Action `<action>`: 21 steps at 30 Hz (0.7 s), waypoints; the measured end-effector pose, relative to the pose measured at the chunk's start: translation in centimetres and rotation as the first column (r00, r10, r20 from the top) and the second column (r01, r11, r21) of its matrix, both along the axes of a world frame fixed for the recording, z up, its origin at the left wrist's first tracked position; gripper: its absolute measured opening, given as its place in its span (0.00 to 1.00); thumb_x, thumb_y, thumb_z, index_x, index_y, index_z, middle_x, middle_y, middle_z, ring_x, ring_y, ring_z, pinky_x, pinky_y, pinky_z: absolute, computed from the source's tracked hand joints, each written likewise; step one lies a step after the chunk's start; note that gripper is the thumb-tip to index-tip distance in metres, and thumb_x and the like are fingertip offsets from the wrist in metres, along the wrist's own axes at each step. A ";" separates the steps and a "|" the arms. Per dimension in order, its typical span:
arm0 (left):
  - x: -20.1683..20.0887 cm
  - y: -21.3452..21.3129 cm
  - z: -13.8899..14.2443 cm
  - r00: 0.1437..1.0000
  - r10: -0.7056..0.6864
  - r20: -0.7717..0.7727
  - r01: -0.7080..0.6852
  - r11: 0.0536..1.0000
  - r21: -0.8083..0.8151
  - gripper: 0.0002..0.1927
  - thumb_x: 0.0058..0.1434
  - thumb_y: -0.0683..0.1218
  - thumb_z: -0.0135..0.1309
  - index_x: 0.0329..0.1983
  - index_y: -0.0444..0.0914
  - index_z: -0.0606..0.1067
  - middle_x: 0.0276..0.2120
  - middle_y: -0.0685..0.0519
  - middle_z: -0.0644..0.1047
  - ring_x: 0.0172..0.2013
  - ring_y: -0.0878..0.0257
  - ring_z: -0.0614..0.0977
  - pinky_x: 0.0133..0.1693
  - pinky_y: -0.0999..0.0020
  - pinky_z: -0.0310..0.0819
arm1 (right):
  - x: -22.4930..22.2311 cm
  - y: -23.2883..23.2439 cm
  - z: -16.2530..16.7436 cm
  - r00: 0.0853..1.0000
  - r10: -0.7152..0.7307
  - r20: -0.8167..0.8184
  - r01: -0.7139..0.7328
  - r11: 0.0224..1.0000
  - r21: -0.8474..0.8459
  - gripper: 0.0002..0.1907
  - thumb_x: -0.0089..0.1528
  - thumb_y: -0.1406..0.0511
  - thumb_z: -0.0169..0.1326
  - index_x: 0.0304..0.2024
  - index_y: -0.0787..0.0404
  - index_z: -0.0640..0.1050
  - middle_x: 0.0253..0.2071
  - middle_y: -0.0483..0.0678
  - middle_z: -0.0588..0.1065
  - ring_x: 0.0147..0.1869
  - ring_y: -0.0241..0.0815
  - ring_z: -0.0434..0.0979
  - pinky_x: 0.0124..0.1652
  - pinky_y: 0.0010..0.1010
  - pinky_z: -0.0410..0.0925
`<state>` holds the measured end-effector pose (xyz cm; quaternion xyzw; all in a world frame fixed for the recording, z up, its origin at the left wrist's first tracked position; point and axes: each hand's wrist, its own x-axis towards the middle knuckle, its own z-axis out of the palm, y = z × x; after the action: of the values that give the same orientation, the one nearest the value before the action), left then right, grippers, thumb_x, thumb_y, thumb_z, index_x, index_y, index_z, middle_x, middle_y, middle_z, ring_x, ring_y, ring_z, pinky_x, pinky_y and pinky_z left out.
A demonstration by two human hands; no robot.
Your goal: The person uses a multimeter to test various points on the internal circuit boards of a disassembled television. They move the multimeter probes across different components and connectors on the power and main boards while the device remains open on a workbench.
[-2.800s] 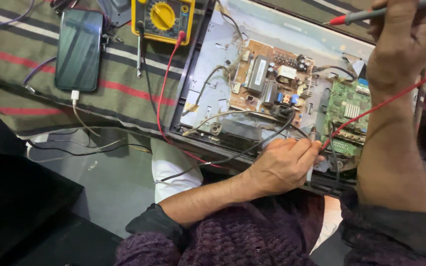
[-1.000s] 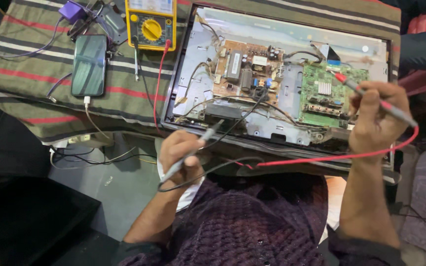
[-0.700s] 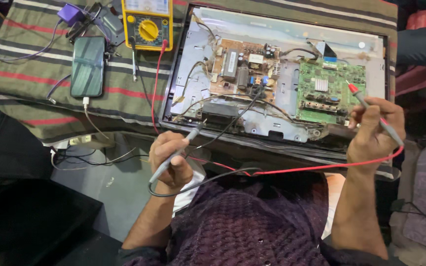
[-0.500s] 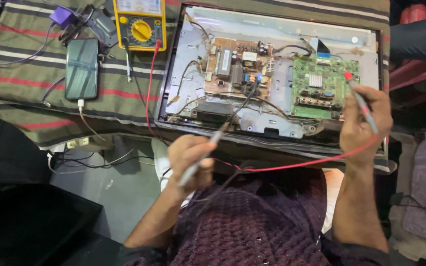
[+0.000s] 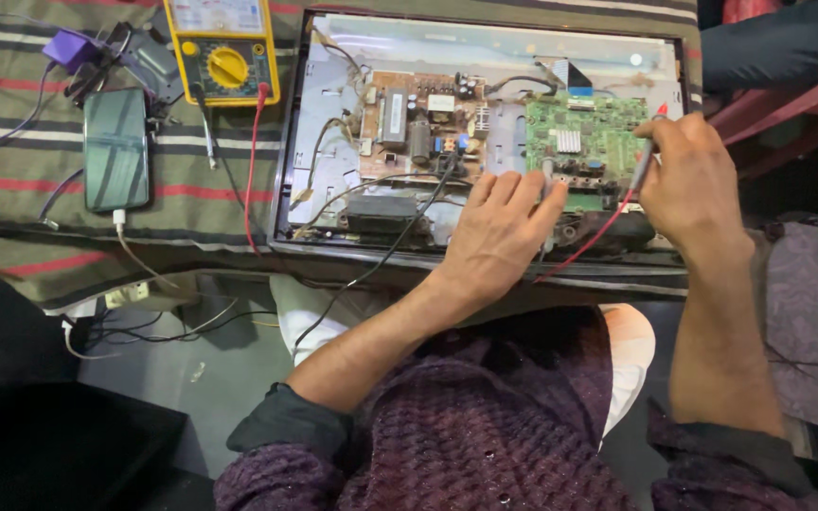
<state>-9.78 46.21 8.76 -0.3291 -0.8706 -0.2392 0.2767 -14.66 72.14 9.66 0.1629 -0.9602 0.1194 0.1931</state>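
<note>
The left hand (image 5: 496, 232) is laid half open, fingers stretched, with a grey probe (image 5: 547, 203) pinched beneath them, its tip on the green circuit board (image 5: 584, 142) just beyond the fingertips. The red probe (image 5: 644, 156) is gripped by the closed right hand (image 5: 693, 180), touching the same board's far right edge.
</note>
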 end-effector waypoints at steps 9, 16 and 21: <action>-1.2 0.2 -0.8 0.998 0.056 -0.016 -0.055 0.997 0.057 0.18 0.63 0.41 0.52 0.57 0.35 0.74 0.45 0.48 0.75 0.46 0.54 0.76 0.53 0.57 0.67 | 0.2 -1.4 1.0 0.994 0.062 0.087 -0.047 0.985 -0.163 0.15 0.64 0.74 0.57 0.53 0.63 0.79 0.48 0.58 0.74 0.52 0.56 0.76 0.51 0.44 0.70; -1.6 0.1 -1.4 0.990 0.141 0.027 -0.141 0.990 -0.012 0.18 0.60 0.41 0.52 0.54 0.35 0.75 0.41 0.48 0.75 0.45 0.52 0.76 0.51 0.58 0.66 | 0.0 -6.3 0.3 0.953 0.297 0.060 -0.284 0.945 -0.164 0.17 0.62 0.75 0.55 0.55 0.63 0.78 0.49 0.57 0.76 0.56 0.60 0.75 0.56 0.45 0.68; -1.6 -0.2 -2.1 0.987 0.159 0.037 -0.158 0.987 -0.038 0.19 0.60 0.41 0.50 0.55 0.34 0.75 0.41 0.46 0.75 0.46 0.50 0.75 0.56 0.55 0.66 | -1.0 -8.0 0.1 0.920 0.376 0.109 -0.360 0.922 -0.140 0.18 0.64 0.73 0.54 0.57 0.65 0.76 0.51 0.59 0.77 0.55 0.61 0.75 0.56 0.46 0.68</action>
<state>-11.42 45.99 6.70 -0.2588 -0.9033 -0.2078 0.2718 -15.63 64.17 9.76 0.3204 -0.9145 0.2205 0.1114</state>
